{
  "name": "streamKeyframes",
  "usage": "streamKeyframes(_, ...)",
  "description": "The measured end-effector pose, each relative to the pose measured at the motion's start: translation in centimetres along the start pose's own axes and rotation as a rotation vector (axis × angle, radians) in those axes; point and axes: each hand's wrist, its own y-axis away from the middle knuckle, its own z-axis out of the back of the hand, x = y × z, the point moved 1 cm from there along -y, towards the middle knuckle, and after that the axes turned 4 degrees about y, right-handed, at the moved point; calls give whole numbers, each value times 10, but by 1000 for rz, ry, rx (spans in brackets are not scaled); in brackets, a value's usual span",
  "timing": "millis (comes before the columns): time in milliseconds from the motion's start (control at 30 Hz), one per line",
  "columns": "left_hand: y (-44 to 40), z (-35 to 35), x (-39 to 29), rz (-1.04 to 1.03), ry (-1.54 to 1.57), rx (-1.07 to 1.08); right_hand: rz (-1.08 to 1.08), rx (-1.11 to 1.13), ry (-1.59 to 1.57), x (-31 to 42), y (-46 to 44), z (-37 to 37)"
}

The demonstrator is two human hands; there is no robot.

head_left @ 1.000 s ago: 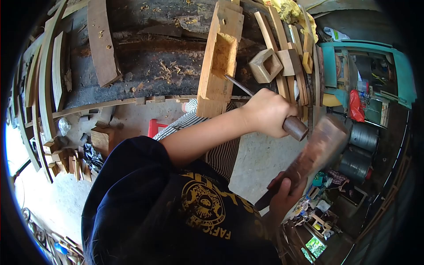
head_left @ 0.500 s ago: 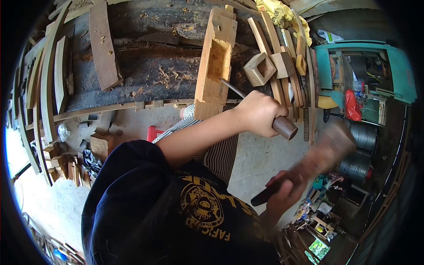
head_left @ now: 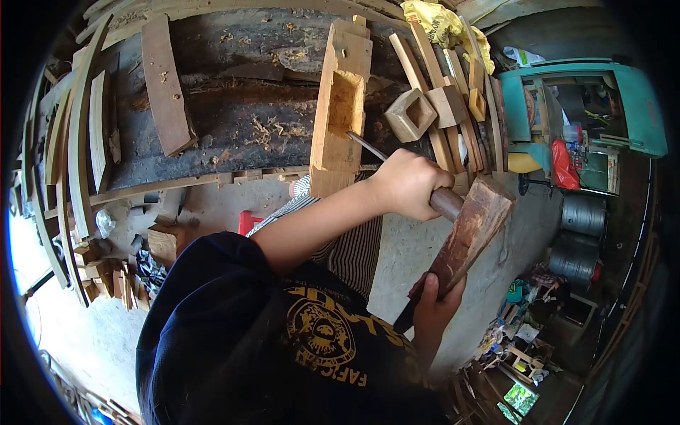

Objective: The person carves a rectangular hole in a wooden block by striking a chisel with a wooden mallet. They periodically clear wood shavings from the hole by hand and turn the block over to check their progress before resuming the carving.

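Dark, rough timber forms the desk (head_left: 234, 117), strewn with shavings (head_left: 273, 132), above a pale concrete floor (head_left: 405, 258). Light-coloured block (head_left: 327, 154) lies lengthwise across the desk, its near end at the edge, with a rectangular recess (head_left: 346, 103) cut into its upper face. Left hand (head_left: 414, 183): grip clenched about the chisel (head_left: 370, 147), whose blade slants to the near end of the recess. Right hand (head_left: 435, 306): grip closed on the narrow end of the wooden mallet (head_left: 471, 230), whose broad head meets the butt of the chisel handle. Right of the block rest a hollow wooden piece (head_left: 411, 116), several strips and a yellow sack (head_left: 433, 23); to its left, a brown board (head_left: 164, 86). Striped trousers (head_left: 354, 263) and a red stool (head_left: 248, 222) show below the desk; a green frame (head_left: 630, 106) and metal drums (head_left: 582, 218) stand at far right.
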Motion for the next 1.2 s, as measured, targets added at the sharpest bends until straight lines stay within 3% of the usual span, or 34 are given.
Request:
streamKeyframes(300, 12, -5, 6, -120, -21, -23, -85, 24, -209, -25, 12, -11)
streamKeyframes(433, 36, -23, 14, -306, -48, -3, -125, 16, -198, -33, 22, -6)
streamKeyframes(500, 53, -27, 25, -361, -143, 183, -329, 72, -31, -42, 25, -5)
streamKeyframes(633, 62, -23, 27, -389, -126, 126, -291, 70, -33, -63, 38, -13)
streamKeyframes(700, 58, -17, 19, -401, -113, 110, -257, -72, -266, -64, 41, -18)
streamKeyframes(833, 48, -5, -10, -462, 5, 42, -158, -146, -364, -64, 31, -20)
streamKeyframes(1000, 46, 7, -22, -486, 91, 24, -300, 48, -125, -108, 6, -20)
streamKeyframes(1200, 58, 21, 27, -512, 116, 99, -441, 147, -217, -91, 8, -45)
